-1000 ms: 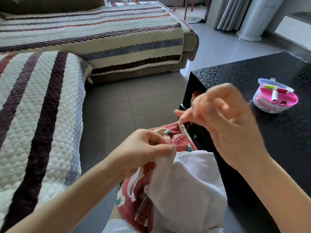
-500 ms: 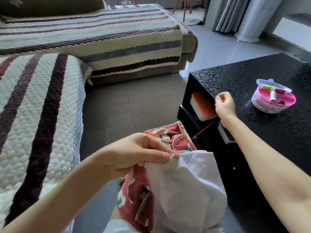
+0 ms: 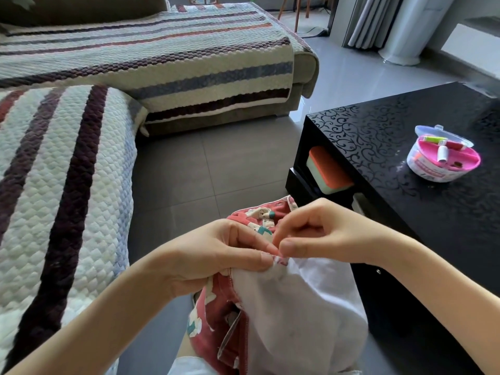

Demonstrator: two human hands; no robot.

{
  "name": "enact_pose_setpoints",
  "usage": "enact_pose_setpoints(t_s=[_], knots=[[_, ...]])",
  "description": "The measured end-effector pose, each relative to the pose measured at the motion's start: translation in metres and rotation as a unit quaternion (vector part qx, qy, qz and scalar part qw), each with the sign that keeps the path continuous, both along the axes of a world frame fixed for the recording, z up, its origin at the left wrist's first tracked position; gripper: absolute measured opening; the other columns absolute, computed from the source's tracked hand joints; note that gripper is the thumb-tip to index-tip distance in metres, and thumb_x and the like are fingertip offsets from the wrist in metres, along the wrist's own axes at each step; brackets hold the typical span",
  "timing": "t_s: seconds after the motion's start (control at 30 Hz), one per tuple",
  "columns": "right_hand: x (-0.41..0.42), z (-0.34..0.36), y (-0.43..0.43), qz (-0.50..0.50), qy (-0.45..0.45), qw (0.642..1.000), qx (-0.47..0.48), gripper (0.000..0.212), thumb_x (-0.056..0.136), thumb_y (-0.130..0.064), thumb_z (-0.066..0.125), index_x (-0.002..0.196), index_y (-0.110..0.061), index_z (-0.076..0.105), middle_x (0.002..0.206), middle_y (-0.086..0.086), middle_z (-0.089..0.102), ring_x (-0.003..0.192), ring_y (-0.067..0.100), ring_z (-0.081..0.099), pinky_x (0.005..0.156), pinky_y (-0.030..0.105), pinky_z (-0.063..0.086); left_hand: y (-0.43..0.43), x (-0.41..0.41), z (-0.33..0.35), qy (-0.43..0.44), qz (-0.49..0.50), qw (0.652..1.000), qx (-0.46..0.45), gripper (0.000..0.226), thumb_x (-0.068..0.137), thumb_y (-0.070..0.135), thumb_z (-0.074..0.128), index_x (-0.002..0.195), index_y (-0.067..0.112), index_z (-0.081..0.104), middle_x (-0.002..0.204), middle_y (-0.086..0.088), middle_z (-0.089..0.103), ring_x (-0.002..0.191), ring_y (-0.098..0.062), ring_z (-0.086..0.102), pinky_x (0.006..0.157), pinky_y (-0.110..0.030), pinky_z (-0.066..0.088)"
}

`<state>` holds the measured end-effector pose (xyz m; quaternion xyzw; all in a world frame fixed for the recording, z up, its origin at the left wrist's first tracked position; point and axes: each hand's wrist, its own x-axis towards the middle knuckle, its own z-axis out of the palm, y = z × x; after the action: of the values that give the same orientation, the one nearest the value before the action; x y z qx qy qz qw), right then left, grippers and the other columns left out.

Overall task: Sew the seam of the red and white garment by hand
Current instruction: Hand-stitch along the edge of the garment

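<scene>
Pinching the top edge of the garment (image 3: 297,307) between thumb and forefinger, the left hand (image 3: 213,255) has its other fingers curled in behind the cloth. The right hand (image 3: 324,234) meets it from the other side, thumb and forefinger pressed together on the same edge and its remaining fingers folded into the palm. The two thumb tips nearly touch at a small red bit of seam. Whether a needle sits in the right hand's pinch cannot be told. From that held edge the garment hangs down toward the bottom of the picture, its white side facing up on the right and its red patterned side showing on the left and again just beyond the fingers. To the right is a black table (image 3: 392,147), and well apart from the hands a round pink and white sewing box (image 3: 443,158) with spools of thread stands on it. A striped quilted cover (image 3: 67,185) lies on the left.
</scene>
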<state>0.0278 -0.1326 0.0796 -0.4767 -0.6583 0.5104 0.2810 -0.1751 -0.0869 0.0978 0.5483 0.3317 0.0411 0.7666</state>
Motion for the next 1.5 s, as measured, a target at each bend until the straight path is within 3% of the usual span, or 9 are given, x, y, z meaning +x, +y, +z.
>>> enact_pose_setpoints(t_s=[0.1,0.3,0.47,0.67,0.83,0.97,1.1,1.23,1.5], knots=[[-0.002,0.000,0.000,0.021,-0.005,1.000,0.020,0.010,0.083,-0.027,0.070,0.080,-0.018,0.073,0.075,0.018,0.065,0.066,0.025,0.055,0.062,0.039,0.043,0.001,-0.001,0.000,-0.004,-0.015,1.000,0.015,0.008,0.078,-0.001,0.071,0.079,0.006,0.076,0.064,0.003,0.069,0.057,0.000,0.061,0.053,-0.009,0.045],[0.006,0.003,0.013,-0.091,0.092,0.991,-0.021,0.013,0.079,-0.004,0.072,0.068,-0.012,0.070,0.061,-0.005,0.063,0.058,0.000,0.055,0.057,0.010,0.042,0.000,-0.001,0.001,-0.007,-0.008,1.000,-0.015,0.012,0.069,0.006,0.068,0.073,0.011,0.078,0.071,-0.004,0.072,0.063,-0.007,0.067,0.058,-0.014,0.051],[0.036,-0.044,0.054,-0.312,-0.088,0.945,0.039,0.016,0.085,-0.012,0.069,0.069,-0.014,0.068,0.058,-0.008,0.058,0.054,0.000,0.049,0.060,0.019,0.039,-0.002,-0.003,0.003,-0.005,-0.001,1.000,-0.025,0.011,0.066,0.004,0.068,0.071,0.007,0.077,0.069,-0.004,0.072,0.061,-0.007,0.067,0.056,-0.014,0.051],[0.065,-0.092,0.072,-0.449,-0.392,0.801,0.052,0.021,0.093,-0.027,0.058,0.096,-0.010,0.070,0.099,0.009,0.071,0.098,0.030,0.062,0.075,0.031,0.040,-0.004,-0.003,0.000,0.007,0.015,1.000,-0.020,0.010,0.067,0.004,0.068,0.073,0.006,0.077,0.069,-0.005,0.072,0.061,-0.008,0.067,0.056,-0.015,0.051],[0.039,-0.060,0.058,-0.370,-0.184,0.906,0.089,0.018,0.088,-0.027,0.067,0.100,-0.014,0.072,0.056,-0.018,0.058,0.059,0.000,0.053,0.061,0.019,0.040,-0.002,-0.004,0.002,0.006,0.023,0.999,-0.030,0.011,0.068,0.002,0.067,0.071,0.006,0.076,0.067,-0.005,0.071,0.058,-0.008,0.067,0.053,-0.015,0.050],[0.007,-0.013,0.025,-0.126,-0.007,0.992,0.011,0.020,0.090,-0.020,0.064,0.102,-0.007,0.072,0.078,-0.007,0.073,0.068,0.001,0.066,0.064,0.011,0.047,0.000,-0.005,0.001,-0.004,0.023,0.999,-0.035,0.009,0.072,0.001,0.069,0.073,0.005,0.076,0.069,-0.007,0.072,0.060,-0.010,0.067,0.055,-0.017,0.052],[-0.002,-0.006,0.012,0.009,0.020,0.998,-0.051,0.037,0.083,-0.038,0.066,0.095,-0.003,0.072,0.081,0.016,0.067,0.079,0.016,0.057,0.075,0.028,0.044,0.000,-0.005,0.000,-0.005,0.026,0.999,-0.017,0.006,0.074,0.000,0.074,0.075,0.006,0.076,0.066,-0.005,0.069,0.057,-0.008,0.064,0.053,-0.016,0.050],[-0.004,-0.001,0.007,0.034,0.080,0.994,-0.071,0.016,0.084,-0.014,0.063,0.071,-0.021,0.070,0.065,-0.014,0.061,0.063,-0.002,0.052,0.062,0.009,0.040,-0.001,-0.004,0.003,-0.008,0.011,1.000,-0.003,0.008,0.074,0.001,0.074,0.074,0.008,0.076,0.064,-0.002,0.068,0.055,-0.006,0.062,0.053,-0.014,0.047],[-0.004,-0.005,0.014,-0.091,0.099,0.991,-0.012,0.011,0.075,-0.019,0.069,0.064,-0.019,0.069,0.063,-0.004,0.061,0.060,0.006,0.052,0.058,0.014,0.042,-0.005,-0.005,0.007,-0.017,-0.011,1.000,-0.020,0.013,0.069,0.000,0.065,0.066,0.008,0.074,0.062,-0.003,0.068,0.054,-0.006,0.064,0.053,-0.014,0.049]])
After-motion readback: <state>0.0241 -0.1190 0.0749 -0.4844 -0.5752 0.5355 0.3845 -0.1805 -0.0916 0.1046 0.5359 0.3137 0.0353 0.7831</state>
